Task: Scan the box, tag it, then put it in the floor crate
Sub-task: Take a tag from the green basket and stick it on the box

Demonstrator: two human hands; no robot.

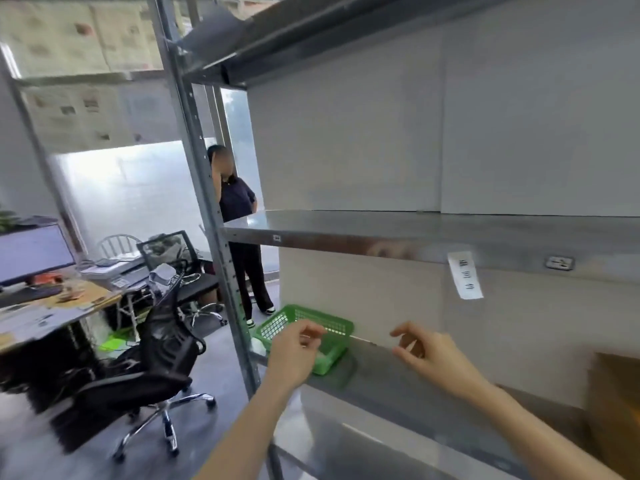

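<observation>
— Lower left of centre, what's the left hand (294, 351) doing?
— Fingers loosely curled, holding nothing, before the green basket (332, 355).
— Right hand (426, 355)?
— Likewise empty, half-curled. Cardboard box (616, 410) sits far right on the shelf (381, 386).

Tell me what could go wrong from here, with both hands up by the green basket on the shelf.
1. Both hands, left hand and right hand, look empty, and the picture is motion-blurred, so a hasty reach could knock the green basket sitting at the shelf's end.
2. The cardboard box is half out of view at the right edge, so a grab could be misjudged.
3. The office chair stands close behind on the left, a possible trip hazard.
</observation>
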